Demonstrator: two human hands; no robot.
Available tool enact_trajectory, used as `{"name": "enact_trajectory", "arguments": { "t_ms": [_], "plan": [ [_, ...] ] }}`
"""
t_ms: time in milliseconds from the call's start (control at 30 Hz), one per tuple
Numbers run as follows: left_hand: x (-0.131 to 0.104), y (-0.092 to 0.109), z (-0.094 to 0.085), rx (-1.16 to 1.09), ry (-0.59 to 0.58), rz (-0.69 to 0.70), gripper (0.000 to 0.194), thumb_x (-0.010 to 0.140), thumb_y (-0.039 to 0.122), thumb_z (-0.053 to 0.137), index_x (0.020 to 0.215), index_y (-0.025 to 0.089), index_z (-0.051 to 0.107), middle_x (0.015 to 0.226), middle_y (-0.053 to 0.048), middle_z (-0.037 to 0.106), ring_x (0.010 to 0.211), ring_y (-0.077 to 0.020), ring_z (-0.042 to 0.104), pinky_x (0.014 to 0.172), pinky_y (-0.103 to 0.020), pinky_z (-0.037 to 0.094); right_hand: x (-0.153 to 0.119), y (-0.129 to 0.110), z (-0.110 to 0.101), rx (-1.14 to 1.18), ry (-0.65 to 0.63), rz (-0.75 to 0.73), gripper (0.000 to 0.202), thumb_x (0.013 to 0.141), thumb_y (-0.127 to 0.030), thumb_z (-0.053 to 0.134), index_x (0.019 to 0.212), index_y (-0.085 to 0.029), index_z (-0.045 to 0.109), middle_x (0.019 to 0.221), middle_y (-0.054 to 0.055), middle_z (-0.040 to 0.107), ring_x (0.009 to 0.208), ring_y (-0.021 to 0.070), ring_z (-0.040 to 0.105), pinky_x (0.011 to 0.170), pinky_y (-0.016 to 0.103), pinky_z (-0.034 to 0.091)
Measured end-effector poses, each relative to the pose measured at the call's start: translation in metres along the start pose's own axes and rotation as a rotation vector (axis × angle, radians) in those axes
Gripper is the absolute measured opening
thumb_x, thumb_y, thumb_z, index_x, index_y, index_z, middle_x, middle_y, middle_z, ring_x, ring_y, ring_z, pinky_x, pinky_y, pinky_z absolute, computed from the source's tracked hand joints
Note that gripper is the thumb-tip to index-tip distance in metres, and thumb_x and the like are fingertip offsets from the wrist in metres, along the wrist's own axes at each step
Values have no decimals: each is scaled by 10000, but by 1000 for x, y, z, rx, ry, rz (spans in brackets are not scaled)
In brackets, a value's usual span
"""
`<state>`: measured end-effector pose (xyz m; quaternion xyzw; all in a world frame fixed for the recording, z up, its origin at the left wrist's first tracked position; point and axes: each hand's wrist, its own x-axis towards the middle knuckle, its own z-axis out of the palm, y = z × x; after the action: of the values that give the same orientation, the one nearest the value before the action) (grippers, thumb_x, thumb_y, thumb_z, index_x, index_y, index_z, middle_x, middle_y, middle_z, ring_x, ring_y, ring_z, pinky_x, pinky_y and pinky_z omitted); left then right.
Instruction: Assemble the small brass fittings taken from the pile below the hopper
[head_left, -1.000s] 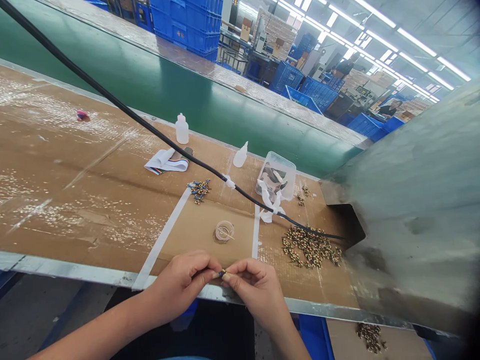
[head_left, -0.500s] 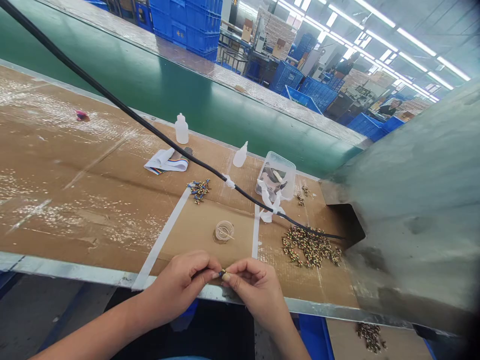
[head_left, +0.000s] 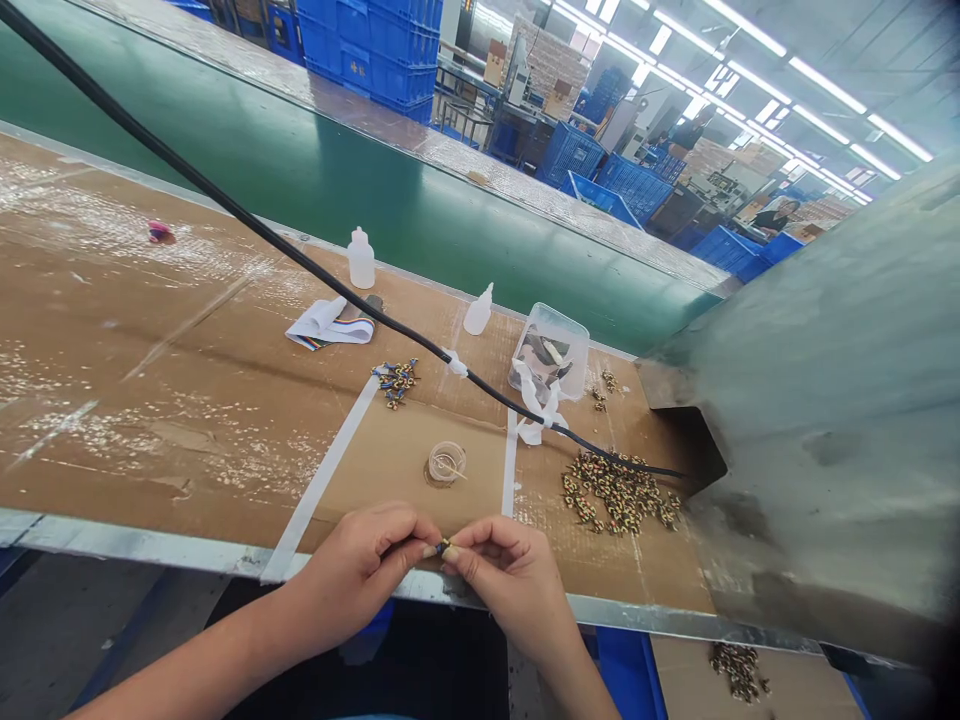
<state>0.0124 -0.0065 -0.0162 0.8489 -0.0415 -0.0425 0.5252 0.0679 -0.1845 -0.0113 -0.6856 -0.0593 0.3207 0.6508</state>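
Between my fingertips, near the front edge of the cardboard-covered bench, is a small blue and yellow part (head_left: 442, 548), too small to name exactly. My left hand (head_left: 375, 560) pinches it from the left, and my right hand (head_left: 504, 572) pinches its other end. Just beyond the hands stands a small clear cup (head_left: 446, 462) with a thin stick lying in it. A small pile of blue and yellow parts (head_left: 396, 382) lies beyond the cup to the left. To the right spreads a larger heap of similar yellow and dark parts (head_left: 619, 492).
A black cable (head_left: 300, 255) crosses above the bench. Behind are white bottles (head_left: 361, 260), a folded striped ribbon (head_left: 330, 324) and a clear plastic box (head_left: 562, 350) holding tools. A metal housing (head_left: 825, 430) bounds the right; a green conveyor belt (head_left: 420, 215) runs along the back.
Both hands keep their pinch on the small part, which looks slightly turned, with more blue showing. The whole view has shifted very slightly.
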Motion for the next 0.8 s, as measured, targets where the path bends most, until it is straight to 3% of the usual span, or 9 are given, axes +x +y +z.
{"name": "enact_trajectory", "arguments": {
  "t_ms": [200,367,800],
  "plan": [
    [2,-10,4,1,20,16,197,893,334,460,839,235,622,795,32,672,754,-107,621,677,-159,451,2,0,2,52,31,12,246,626,-324,790,690,-117,676,578,13,654,496,61,528,481,161,378],
    [4,-17,2,8,-53,27,177,883,368,483,882,257,622,830,41,688,780,-105,640,692,-127,468,4,-2,2,90,62,32,284,546,-323,838,658,-114,683,557,8,645,492,71,546,475,160,395],
    [1,-16,5,-11,6,-3,196,883,369,482,876,242,631,822,26,684,776,-118,633,698,-162,466,3,1,1,83,41,4,264,586,-318,822,692,-121,682,595,19,678,521,77,576,496,160,399]
  ]
}}
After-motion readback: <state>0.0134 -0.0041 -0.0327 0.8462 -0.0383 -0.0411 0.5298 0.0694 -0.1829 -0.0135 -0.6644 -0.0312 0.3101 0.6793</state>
